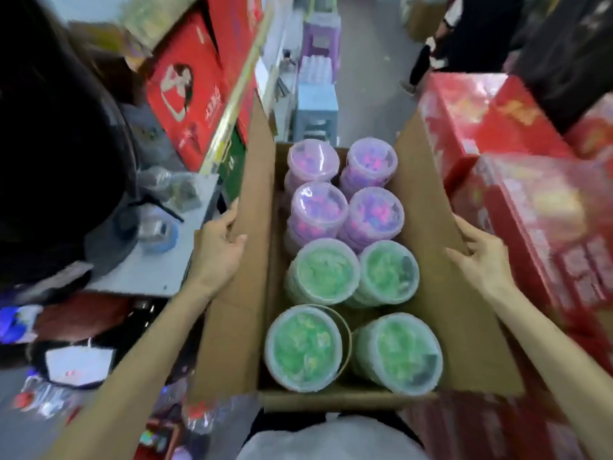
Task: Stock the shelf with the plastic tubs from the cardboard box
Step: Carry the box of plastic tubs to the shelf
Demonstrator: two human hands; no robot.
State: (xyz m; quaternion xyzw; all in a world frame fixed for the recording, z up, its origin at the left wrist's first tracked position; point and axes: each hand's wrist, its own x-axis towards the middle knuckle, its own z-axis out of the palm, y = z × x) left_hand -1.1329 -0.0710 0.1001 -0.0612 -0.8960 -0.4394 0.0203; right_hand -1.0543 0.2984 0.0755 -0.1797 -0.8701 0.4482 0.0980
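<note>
The fingers of the left hand point(217, 250) are curled around the edge of the left flap point(252, 180): the thumb lies on the inner face and the other fingers go behind it. The right hand point(477, 260) grips the right flap point(428, 200) in the same way, with the thumb inside and the fingers bent over the edge. Both forearms are bare.

The two flaps stand up from a long box point(331, 398) of plain brown cardboard, matte and smooth, which is open at the top. Inside it are eight round plastic tubs in two rows, touching each other. The four green tubs point(303, 348) are at the near end and the four purple tubs point(318, 210) are at the far end. Each has a cloudy, half-clear lid with a raised rim, and small coloured pieces show through. The picture is too blurred to tell what the pieces are.

To the left is the shelf point(238, 81) with a yellow edge strip, and glossy red cartons point(185, 104) lean on it. Below it, a flat grey table point(156, 267) carries a roll of tape point(159, 232). To the right, shiny red packs point(530, 210) are stacked just beside the right flap. Beyond the box, plastic stools point(316, 107) stand in the aisle.
</note>
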